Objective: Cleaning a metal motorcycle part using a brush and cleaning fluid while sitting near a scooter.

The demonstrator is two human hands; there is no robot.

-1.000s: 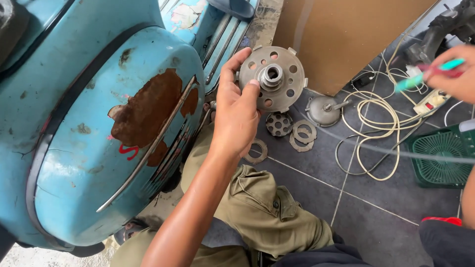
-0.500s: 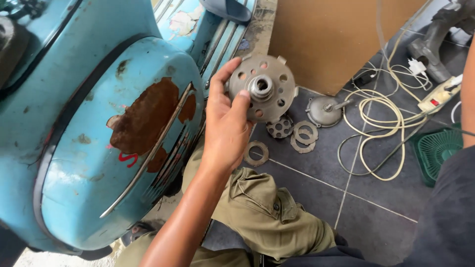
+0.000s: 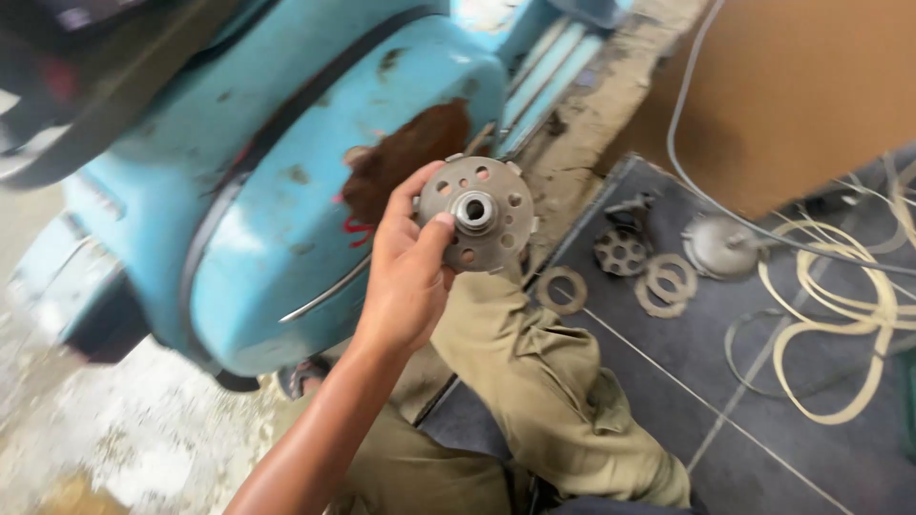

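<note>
My left hand [image 3: 407,272] holds up a round grey metal hub [image 3: 477,212] with several holes and a central bore. The thumb rests near the bore and the fingers wrap the left rim. The hub hangs in front of a light blue scooter body [image 3: 277,200] with a rusty brown patch [image 3: 405,153]. My right hand is out of view. My khaki trouser leg [image 3: 549,381] lies below the hub.
On the dark tiled floor [image 3: 811,458] lie a perforated metal disc [image 3: 621,250], flat rings [image 3: 666,279], another ring [image 3: 560,289], a domed metal cover [image 3: 721,246] and coiled cream cable [image 3: 840,315]. A cardboard panel [image 3: 792,86] stands at the back right. Rough concrete lies at left.
The view has swung left and tilted, so the floor parts now sit further right. My left hand still grips the hub. The right arm and the green fan grille have left the frame.
</note>
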